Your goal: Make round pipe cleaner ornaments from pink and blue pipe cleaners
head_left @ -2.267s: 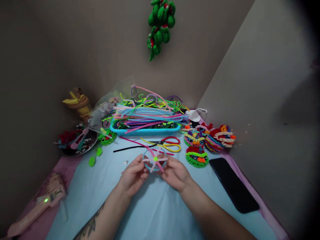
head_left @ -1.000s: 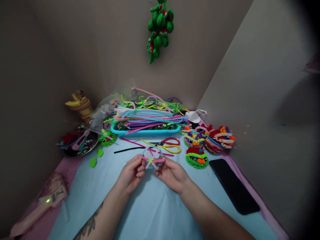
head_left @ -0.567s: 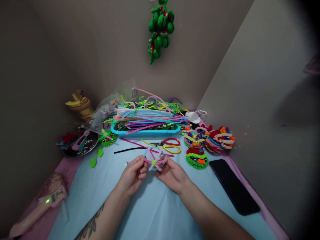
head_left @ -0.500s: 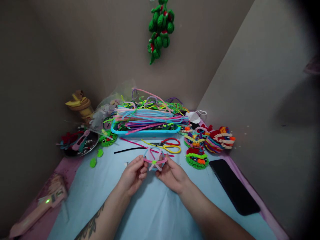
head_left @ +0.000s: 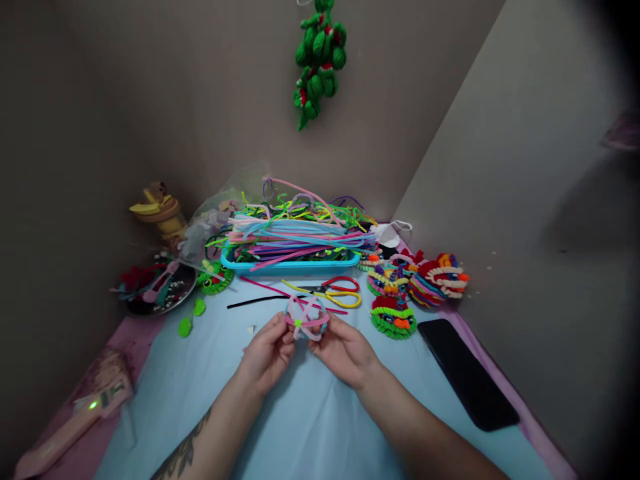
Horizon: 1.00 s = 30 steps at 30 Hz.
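Observation:
Between my two hands is a small open ball frame bent from pipe cleaners [head_left: 315,321], in pink, light blue and pale lilac, with a bright green spot where strands cross. My left hand [head_left: 270,350] pinches its left side between thumb and fingers. On the opposite side, my right hand [head_left: 345,350] grips it with thumb and fingertips. Just behind the ball lie scissors [head_left: 345,297] with one red and one yellow handle. A magenta pipe cleaner [head_left: 265,285] and a black one [head_left: 255,301] rest near them on the light blue cloth [head_left: 310,413].
A blue tray [head_left: 290,265] heaped with pipe cleaners stands at the back. Several colourful fuzzy figures [head_left: 393,317] and a black phone [head_left: 470,373] lie right. Left are a metal dish [head_left: 187,290], green pieces [head_left: 185,327] and a pink glue gun [head_left: 75,420] with a lit green light.
The ball frame has turned in my fingers: its green crossing has shifted left. Both hands keep hold of it in nearly the same place.

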Each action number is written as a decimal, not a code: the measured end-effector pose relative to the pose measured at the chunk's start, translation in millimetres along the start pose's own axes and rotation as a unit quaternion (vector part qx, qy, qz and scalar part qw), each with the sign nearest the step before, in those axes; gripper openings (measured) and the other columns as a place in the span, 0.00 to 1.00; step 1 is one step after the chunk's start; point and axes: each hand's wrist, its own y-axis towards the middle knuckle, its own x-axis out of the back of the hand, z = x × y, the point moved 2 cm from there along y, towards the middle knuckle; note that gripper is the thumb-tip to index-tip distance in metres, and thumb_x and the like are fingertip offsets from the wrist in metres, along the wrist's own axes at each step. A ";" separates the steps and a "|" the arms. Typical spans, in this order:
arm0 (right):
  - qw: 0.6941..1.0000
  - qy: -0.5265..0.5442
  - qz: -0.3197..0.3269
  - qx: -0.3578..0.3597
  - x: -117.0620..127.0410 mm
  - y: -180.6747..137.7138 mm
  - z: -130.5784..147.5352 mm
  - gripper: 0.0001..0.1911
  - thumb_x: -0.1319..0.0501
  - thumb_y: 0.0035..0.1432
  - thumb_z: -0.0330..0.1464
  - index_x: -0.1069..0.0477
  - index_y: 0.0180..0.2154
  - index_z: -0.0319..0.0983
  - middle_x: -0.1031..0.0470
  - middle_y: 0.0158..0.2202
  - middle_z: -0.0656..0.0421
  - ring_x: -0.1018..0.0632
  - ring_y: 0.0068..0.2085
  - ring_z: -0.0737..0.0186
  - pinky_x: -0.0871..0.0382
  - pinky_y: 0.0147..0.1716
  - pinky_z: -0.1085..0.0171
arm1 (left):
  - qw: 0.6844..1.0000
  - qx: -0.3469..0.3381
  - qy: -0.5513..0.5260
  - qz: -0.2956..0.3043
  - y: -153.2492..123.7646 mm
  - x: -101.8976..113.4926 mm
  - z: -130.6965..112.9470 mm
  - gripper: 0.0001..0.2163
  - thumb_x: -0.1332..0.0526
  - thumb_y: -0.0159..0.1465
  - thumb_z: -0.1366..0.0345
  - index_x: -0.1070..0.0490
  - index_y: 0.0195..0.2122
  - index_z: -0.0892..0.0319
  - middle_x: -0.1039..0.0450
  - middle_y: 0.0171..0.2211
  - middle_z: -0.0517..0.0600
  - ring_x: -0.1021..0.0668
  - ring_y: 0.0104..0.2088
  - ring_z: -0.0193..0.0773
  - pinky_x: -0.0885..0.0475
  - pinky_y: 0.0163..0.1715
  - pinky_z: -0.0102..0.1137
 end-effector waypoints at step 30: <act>0.998 0.037 -0.030 -0.044 -0.5 -1.0 4.2 0.01 0.39 0.51 0.29 0.30 0.29 0.37 0.26 0.24 0.63 0.27 0.28 0.69 0.32 0.32 0.67 | 0.999 0.025 0.012 0.025 -0.9 -2.2 3.2 0.02 0.40 0.56 0.73 0.34 0.29 0.66 0.36 0.24 0.46 0.35 0.19 0.21 0.34 0.17 0.15</act>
